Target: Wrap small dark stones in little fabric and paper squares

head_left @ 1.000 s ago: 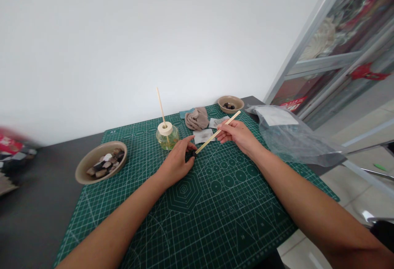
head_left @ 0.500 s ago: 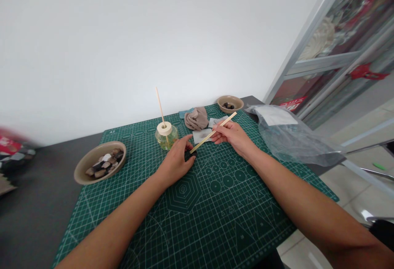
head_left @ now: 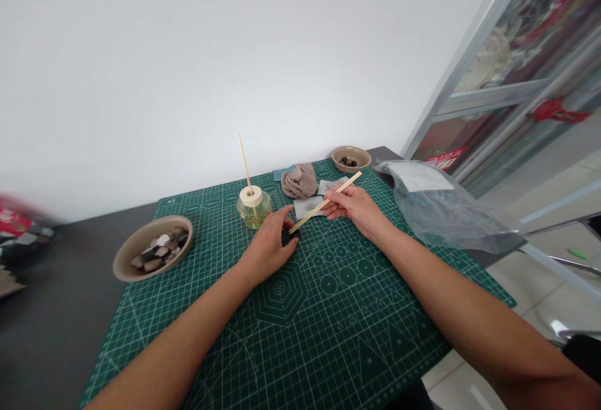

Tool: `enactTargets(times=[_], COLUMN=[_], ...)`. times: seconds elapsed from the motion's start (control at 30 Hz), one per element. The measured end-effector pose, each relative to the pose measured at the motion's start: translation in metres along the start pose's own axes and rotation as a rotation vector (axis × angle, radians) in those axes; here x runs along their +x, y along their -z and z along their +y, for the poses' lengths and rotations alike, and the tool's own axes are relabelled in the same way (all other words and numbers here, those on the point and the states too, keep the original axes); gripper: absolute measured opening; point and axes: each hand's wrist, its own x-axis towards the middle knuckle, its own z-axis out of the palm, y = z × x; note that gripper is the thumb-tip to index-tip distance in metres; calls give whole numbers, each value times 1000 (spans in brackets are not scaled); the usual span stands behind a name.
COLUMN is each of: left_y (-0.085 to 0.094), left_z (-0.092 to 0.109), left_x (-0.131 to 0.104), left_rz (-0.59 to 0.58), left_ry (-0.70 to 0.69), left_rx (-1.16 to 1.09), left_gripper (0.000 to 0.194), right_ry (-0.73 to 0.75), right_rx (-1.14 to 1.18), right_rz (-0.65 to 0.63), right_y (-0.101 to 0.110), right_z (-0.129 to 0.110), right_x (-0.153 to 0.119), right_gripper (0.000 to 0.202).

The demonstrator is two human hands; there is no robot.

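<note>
On the green cutting mat (head_left: 328, 316), my left hand (head_left: 270, 241) curls its thumb and fingers around a small black stone (head_left: 292, 236), which they partly hide. My right hand (head_left: 351, 205) pinches a pale wooden chopstick (head_left: 317, 208), slanting down to the left. Its lower tip meets the black stone, or lies just over it. Right behind my left hand is a round glass jar (head_left: 247, 215) of yellowish liquid with a wooden lid (head_left: 250, 195); a thin stick (head_left: 244, 161) stands up through the lid's hole.
A tan bowl of mixed stones (head_left: 123, 260) sits at the left. Another tan bowl (head_left: 364, 163) at the back right holds a few dark stones. A crumpled brown cloth (head_left: 300, 181) and grey paper pieces (head_left: 308, 207) lie behind my hands. A clear plastic bag (head_left: 436, 216) covers the right edge.
Hardly anything differs. Both hands, the chopstick and the black stone keep nearly the same positions.
</note>
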Motion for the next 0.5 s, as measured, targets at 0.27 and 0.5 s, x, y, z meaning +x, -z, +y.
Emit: enactTargets(times=[0.27,0.5], left_y=[0,0], left_z=[0,0], left_x=[0,0], left_rz=[5,3], left_ry=[3,-3], left_rx=[-8,-16], left_gripper=[62,63], right_ry=[4,-5], right_rx=[6,-22], right_rz=[40,65], right_y=[3,6], right_z=[-1,-2], right_x=[0,1], right_gripper=[13,13])
